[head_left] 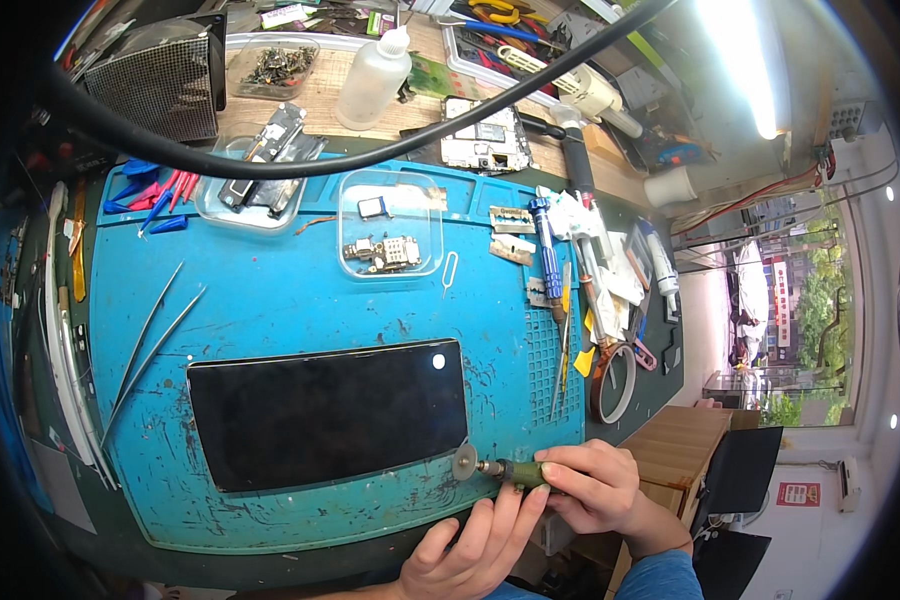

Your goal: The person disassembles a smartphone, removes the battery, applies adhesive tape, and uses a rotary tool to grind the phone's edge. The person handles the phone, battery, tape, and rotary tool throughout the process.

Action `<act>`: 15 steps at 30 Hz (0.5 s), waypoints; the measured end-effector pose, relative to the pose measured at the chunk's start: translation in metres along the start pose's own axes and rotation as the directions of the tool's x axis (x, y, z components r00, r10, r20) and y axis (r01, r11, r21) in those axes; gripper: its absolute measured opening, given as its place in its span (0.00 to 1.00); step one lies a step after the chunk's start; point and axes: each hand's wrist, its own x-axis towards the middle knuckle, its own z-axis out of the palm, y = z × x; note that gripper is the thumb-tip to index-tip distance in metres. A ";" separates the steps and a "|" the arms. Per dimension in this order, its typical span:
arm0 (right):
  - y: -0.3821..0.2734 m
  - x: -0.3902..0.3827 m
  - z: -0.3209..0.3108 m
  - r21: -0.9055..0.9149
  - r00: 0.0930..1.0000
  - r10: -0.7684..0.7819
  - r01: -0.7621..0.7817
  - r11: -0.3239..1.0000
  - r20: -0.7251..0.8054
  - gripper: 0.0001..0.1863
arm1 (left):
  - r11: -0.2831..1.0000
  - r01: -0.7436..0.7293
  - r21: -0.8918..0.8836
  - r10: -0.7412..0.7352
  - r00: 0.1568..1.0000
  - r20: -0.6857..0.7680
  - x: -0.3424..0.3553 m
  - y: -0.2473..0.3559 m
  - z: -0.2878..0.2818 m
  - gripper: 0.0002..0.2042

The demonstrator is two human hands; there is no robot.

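Observation:
A small green rotary tool (523, 473) with a round cutting disc (464, 461) at its tip is gripped between the thumb and fingers of my right hand (598, 484). From below, my left hand (478, 548) steadies the same tool, its fingertips against the green body and its other fingers curled. The disc is beside the lower right corner of a black-screened phone (330, 415), which lies flat on a blue repair mat (270, 520); whether they touch I cannot tell. Tweezers (150, 355) rest left of the phone.
Beyond the phone, a clear box (390, 268) holds small phone parts, with a SIM pin (451, 270) beside it. Another box (210, 205) carries larger parts. Screwdriver (547, 250), blades (511, 248) and a tape roll (612, 385) are at right. A black cable (370, 158) crosses the upper view.

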 end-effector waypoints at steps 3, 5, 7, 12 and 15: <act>0.001 0.000 0.001 0.001 1.000 -0.001 0.001 1.000 -0.005 0.27 | 1.000 0.002 0.014 -0.002 1.000 0.028 -0.008 0.003 0.007 0.18; 0.000 -0.001 0.000 -0.002 1.000 0.003 -0.003 1.000 0.000 0.27 | 1.000 -0.007 0.015 0.007 1.000 0.029 -0.008 0.002 0.007 0.18; 0.000 -0.001 0.000 -0.002 1.000 0.004 -0.004 1.000 -0.001 0.27 | 1.000 -0.009 0.016 0.008 1.000 0.028 -0.009 0.002 0.007 0.18; 0.001 -0.002 0.001 -0.003 1.000 0.000 0.000 1.000 -0.009 0.27 | 1.000 -0.004 0.010 0.004 0.999 0.033 -0.005 0.002 0.004 0.18; 0.001 -0.001 0.001 -0.005 1.000 0.000 0.000 1.000 -0.012 0.28 | 0.999 -0.016 0.048 0.014 0.999 0.040 -0.006 0.001 0.005 0.18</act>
